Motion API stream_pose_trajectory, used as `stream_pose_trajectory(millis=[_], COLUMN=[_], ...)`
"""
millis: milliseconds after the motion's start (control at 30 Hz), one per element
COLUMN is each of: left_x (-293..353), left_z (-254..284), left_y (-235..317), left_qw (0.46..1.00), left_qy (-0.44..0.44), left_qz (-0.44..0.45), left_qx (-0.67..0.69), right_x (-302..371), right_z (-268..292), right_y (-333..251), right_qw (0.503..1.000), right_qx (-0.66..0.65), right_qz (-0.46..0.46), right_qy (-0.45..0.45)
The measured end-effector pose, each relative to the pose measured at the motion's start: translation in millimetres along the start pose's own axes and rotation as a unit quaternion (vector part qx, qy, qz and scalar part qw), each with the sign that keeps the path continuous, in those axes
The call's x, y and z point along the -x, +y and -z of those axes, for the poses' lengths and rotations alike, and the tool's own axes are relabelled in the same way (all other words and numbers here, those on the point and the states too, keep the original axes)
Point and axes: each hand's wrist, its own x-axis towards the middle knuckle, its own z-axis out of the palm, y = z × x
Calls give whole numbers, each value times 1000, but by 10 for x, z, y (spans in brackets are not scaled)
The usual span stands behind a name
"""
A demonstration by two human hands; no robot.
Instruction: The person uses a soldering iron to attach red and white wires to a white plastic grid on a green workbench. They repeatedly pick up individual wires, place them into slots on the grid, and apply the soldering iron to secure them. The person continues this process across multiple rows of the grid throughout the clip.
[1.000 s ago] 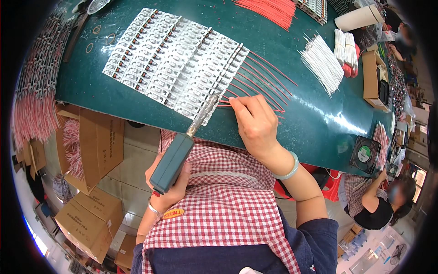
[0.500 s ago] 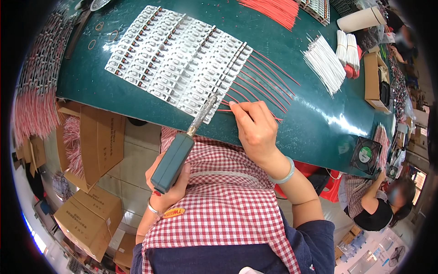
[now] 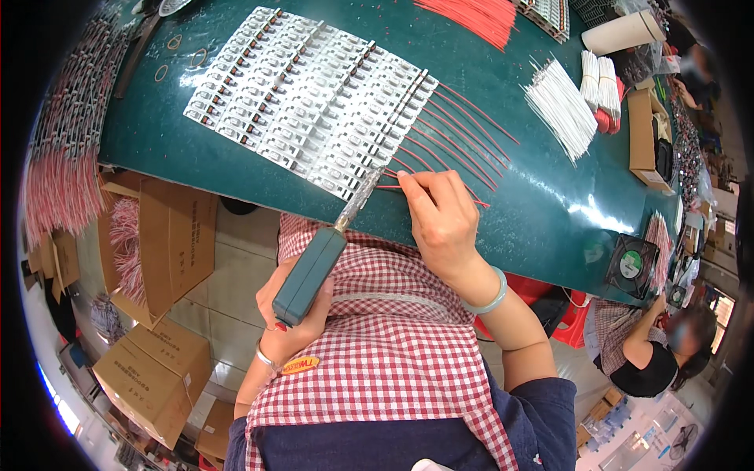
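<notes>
My left hand [image 3: 271,297] is wrapped round the dark green handle of a soldering gun [image 3: 309,276]. Its metal nose slants up to the near right corner of a white and silver panel of small parts in rows [image 3: 314,98]. My right hand [image 3: 446,224] is closed in a pinch on a red wire just right of that corner. Several more red wires [image 3: 459,141] fan out rightward from the panel's right edge. The exact spot where the tool tip meets the part is too small to make out.
A bundle of red wires [image 3: 479,20] and a pile of white wires [image 3: 561,110] lie farther back on the green table [image 3: 542,228]. A small fan [image 3: 631,265] stands at the right edge. Cardboard boxes [image 3: 153,377] sit below left. Another person [image 3: 640,357] works at right.
My left hand and the soldering gun have shifted a little to the right, and the tip lies along the panel's near right corner. My right hand has barely moved.
</notes>
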Motion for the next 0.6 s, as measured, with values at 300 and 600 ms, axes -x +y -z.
stream_pose_trajectory(millis=[300, 600], left_x=[162, 236], left_z=[-1, -19], left_y=[-213, -232], left_qw=[998, 998], left_qy=[28, 56], left_qz=[-61, -28], left_qx=[-12, 9], right_x=[0, 9], right_z=[-11, -19], right_y=[-4, -12], right_qw=[1000, 1000], right_qx=[5, 12], right_qz=[6, 10], right_qy=[5, 2])
